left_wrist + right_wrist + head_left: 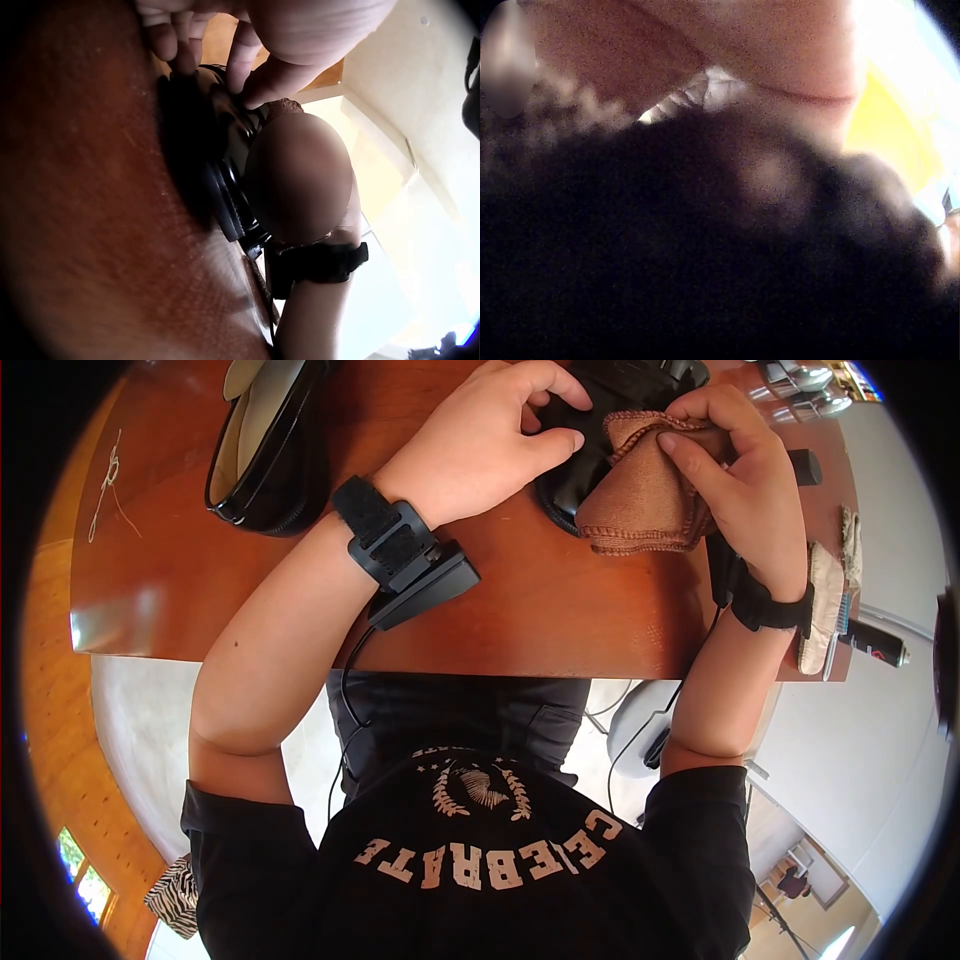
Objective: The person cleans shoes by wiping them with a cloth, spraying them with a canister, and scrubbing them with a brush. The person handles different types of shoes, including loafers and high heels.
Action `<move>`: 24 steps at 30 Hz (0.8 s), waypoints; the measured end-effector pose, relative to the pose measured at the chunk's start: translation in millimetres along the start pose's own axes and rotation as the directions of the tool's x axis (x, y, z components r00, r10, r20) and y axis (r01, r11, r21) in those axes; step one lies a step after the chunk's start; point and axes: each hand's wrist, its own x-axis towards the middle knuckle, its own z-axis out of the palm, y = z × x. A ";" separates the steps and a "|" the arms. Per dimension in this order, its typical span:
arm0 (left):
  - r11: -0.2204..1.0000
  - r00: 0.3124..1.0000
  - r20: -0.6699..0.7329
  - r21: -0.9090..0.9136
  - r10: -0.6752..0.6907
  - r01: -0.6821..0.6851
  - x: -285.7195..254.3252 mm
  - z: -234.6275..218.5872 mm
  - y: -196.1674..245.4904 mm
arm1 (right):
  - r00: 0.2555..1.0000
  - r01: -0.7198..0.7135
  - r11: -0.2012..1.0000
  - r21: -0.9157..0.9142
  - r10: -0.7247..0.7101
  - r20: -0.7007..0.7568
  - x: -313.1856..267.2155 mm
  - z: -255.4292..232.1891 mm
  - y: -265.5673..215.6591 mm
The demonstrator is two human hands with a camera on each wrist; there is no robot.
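A black leather shoe (574, 478) lies on the brown table (520, 600), toe toward the person. My left hand (490, 435) holds its side, with thumb and index finger bent against the leather; the left wrist view also has these fingertips on the shoe (232, 124). In my right hand (750, 490) is a brown cloth (640, 500) with stitched edges, pinched between thumb and fingers. The cloth drapes over the right part of the shoe and hides it. The right wrist view is mostly dark and blurred.
Another black shoe (285, 470) with a pale lining stands at the left. A thin string (108, 480) lies near the left edge. Brushes (822, 605) and a black can (878, 643) are at the right edge. Behind them sit shiny clear containers (800, 390).
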 end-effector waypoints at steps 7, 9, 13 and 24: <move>1.000 1.000 -0.003 0.001 0.023 -0.023 0.5 0.0 -1.5 | 1.000 -0.022 0.999 0.023 0.022 0.001 0.0 0.8 0.3; 1.000 1.000 -0.006 0.010 0.018 -0.018 0.3 -0.1 -1.3 | 1.000 -0.019 1.000 0.013 0.019 0.005 0.2 0.6 0.1; 0.999 0.999 -0.008 0.021 0.034 -0.034 0.1 -0.3 -1.4 | 0.999 -0.031 1.000 0.003 0.031 0.019 -0.2 -0.7 1.8; 1.000 1.000 -0.004 0.010 0.029 -0.029 0.2 -0.3 -0.7 | 0.996 -0.084 0.993 0.083 0.081 0.036 -1.6 -2.7 7.6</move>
